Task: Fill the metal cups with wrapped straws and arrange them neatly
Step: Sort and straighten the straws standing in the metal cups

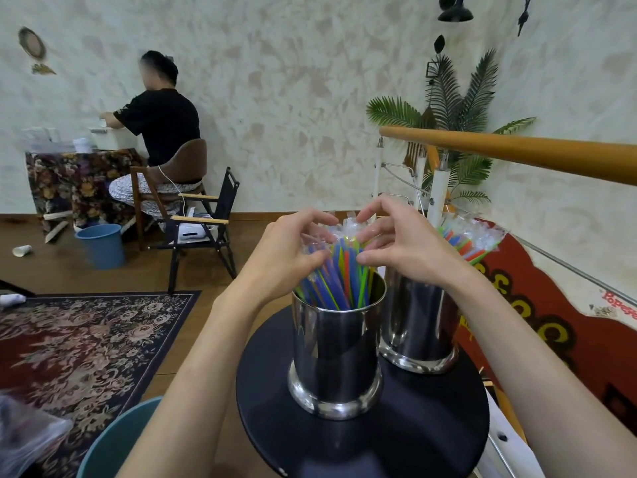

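Straws (339, 267) in clear wrappers, blue, green, yellow and orange, stand bunched in the near metal cup (336, 353) at lower centre of the frame, leaning a bit left with their tops fanned out. Left hand (287, 251) and right hand (405, 241) are both up at the tops, fingers curled round the bundle from either side, squeezing it together. Second metal cup (418, 326) sits just right and behind, touching or nearly touching the first, already stuffed with its own straws (472, 239). Both cups are on a small round black counter (424, 429).

Looks to me like the tidying step for the near cup, filling mostly done. Next bit probably needs a gentle gather and tap so the wrappers sit even and upright without crinkling or popping out. Blue bin (119, 439) at lower left, patterned rug (79, 343) beyond it.
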`<state>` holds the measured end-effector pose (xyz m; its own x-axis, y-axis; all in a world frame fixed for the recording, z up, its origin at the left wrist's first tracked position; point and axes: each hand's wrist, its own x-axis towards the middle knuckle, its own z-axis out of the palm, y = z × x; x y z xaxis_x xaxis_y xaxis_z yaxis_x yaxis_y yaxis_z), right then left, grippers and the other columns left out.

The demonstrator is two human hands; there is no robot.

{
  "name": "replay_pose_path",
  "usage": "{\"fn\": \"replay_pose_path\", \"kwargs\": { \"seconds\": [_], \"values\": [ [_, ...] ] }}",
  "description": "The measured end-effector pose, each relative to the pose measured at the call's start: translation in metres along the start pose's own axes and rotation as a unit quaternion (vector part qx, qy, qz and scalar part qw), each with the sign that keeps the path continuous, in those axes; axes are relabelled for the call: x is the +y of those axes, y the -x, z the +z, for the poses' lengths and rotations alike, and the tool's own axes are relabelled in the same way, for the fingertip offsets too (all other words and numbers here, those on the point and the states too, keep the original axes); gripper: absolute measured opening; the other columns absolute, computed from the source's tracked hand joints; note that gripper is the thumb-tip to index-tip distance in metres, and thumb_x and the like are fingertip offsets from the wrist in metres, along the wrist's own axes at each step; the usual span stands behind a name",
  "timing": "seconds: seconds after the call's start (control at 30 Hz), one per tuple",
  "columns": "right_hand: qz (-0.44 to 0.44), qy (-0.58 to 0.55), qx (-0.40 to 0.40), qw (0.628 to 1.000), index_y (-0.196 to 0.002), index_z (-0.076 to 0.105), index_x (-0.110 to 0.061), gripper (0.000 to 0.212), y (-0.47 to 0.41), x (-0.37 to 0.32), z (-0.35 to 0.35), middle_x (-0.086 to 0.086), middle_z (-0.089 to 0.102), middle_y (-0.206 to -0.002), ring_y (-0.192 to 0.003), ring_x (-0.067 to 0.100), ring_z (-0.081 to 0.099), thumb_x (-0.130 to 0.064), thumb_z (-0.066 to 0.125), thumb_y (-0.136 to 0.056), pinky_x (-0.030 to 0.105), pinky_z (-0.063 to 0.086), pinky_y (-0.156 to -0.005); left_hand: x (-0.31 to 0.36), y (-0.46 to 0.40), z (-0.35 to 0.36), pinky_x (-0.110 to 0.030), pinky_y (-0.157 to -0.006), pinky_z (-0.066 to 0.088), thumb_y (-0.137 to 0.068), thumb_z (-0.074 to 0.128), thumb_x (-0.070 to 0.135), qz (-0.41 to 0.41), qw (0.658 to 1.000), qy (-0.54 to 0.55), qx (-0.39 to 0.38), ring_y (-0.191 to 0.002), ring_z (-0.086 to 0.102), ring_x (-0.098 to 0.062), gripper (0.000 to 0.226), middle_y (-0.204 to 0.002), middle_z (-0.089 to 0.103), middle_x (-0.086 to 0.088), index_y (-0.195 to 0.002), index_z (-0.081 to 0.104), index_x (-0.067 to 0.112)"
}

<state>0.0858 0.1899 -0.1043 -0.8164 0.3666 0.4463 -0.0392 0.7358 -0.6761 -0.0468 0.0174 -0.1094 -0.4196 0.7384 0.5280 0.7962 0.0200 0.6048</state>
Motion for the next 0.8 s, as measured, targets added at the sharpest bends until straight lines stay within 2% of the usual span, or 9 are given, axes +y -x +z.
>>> {"fn": "replay_pose_path", "kwargs": {
  "seconds": [0.1,0.2,0.23,0.27,0.37,0.43,0.63,0.8],
  "values": [
    [-0.002,-0.007,-0.005,1.0,-0.102,0.056,-0.032,0.05,0.0,0.001,0.0,-0.001,0.073,-0.091,-0.077,0.015,0.074,-0.004,0.087,-0.074,0.043,0.062,-0.078,0.002,0.001,0.002,-0.039,-0.094,0.053,-0.087,0.076,0.017,-0.005,1.0,-0.006,-0.013,-0.098,0.065,-0.009,0.039,-0.102,0.068,0.011,-0.124,0.065,0.024],
    [-0.007,-0.004,-0.014,1.0,-0.103,0.057,-0.033,0.05,0.0,0.0,0.0,-0.001,0.073,-0.092,-0.077,0.013,0.074,-0.005,0.088,-0.075,0.041,0.062,-0.078,0.006,0.004,0.008,-0.039,-0.094,0.053,-0.076,0.082,0.053,-0.029,0.999,-0.009,-0.03,-0.103,0.063,-0.005,0.057,-0.11,0.065,0.014,-0.125,0.063,0.032],
    [-0.008,-0.002,-0.017,1.0,-0.103,0.057,-0.033,0.05,0.0,0.0,0.0,0.0,0.073,-0.094,-0.077,0.013,0.074,-0.006,0.088,-0.074,0.041,0.062,-0.078,0.008,0.004,0.011,-0.04,-0.094,0.053,-0.073,0.082,0.059,-0.034,0.999,-0.024,-0.028,-0.104,0.062,-0.006,0.061,-0.11,0.064,0.015,-0.125,0.063,0.033],
    [-0.007,-0.004,-0.02,1.0,-0.104,0.057,-0.032,0.051,0.001,-0.001,-0.001,0.001,0.072,-0.096,-0.077,0.013,0.074,-0.005,0.088,-0.074,0.042,0.062,-0.078,0.009,0.004,0.015,-0.042,-0.094,0.053,-0.074,0.082,0.059,-0.035,0.998,-0.039,-0.017,-0.104,0.062,-0.009,0.06,-0.107,0.064,0.014,-0.124,0.063,0.032],
    [0.0,-0.023,-0.032,0.999,-0.105,0.06,-0.029,0.053,0.002,-0.004,-0.003,0.007,0.068,-0.102,-0.077,0.015,0.074,0.004,0.086,-0.072,0.046,0.062,-0.081,0.009,0.002,0.019,-0.047,-0.091,0.055,-0.082,0.082,0.039,-0.029,0.998,-0.052,0.029,-0.099,0.063,-0.014,0.041,-0.097,0.065,0.013,-0.118,0.065,0.027],
    [0.003,-0.025,-0.043,0.999,-0.107,0.06,-0.029,0.057,0.004,-0.005,-0.006,0.008,0.067,-0.103,-0.079,0.015,0.074,0.009,0.084,-0.072,0.046,0.062,-0.081,0.006,0.002,0.017,-0.048,-0.089,0.056,-0.085,0.081,0.029,-0.024,0.999,-0.038,0.027,-0.096,0.065,-0.014,0.034,-0.095,0.066,0.012,-0.116,0.066,0.026],
    [0.011,-0.014,-0.065,0.998,-0.118,0.061,-0.029,0.065,0.01,-0.005,-0.008,0.005,0.064,-0.11,-0.085,0.015,0.073,0.012,0.082,-0.072,0.044,0.063,-0.081,-0.001,0.002,0.012,-0.042,-0.088,0.059,-0.088,0.076,0.016,-0.017,1.0,0.004,0.01,-0.098,0.065,-0.009,0.033,-0.109,0.067,0.003,-0.117,0.065,0.026],
    [0.01,0.018,-0.044,0.999,-0.119,0.061,-0.029,0.062,0.01,-0.004,-0.006,0.001,0.065,-0.104,-0.083,0.014,0.072,0.006,0.085,-0.073,0.039,0.063,-0.078,-0.002,0.001,0.011,-0.041,-0.088,0.06,-0.09,0.074,0.011,-0.019,0.999,0.03,-0.006,-0.102,0.065,-0.01,0.035,-0.111,0.066,0.005,-0.121,0.063,0.025]
  ]
}}
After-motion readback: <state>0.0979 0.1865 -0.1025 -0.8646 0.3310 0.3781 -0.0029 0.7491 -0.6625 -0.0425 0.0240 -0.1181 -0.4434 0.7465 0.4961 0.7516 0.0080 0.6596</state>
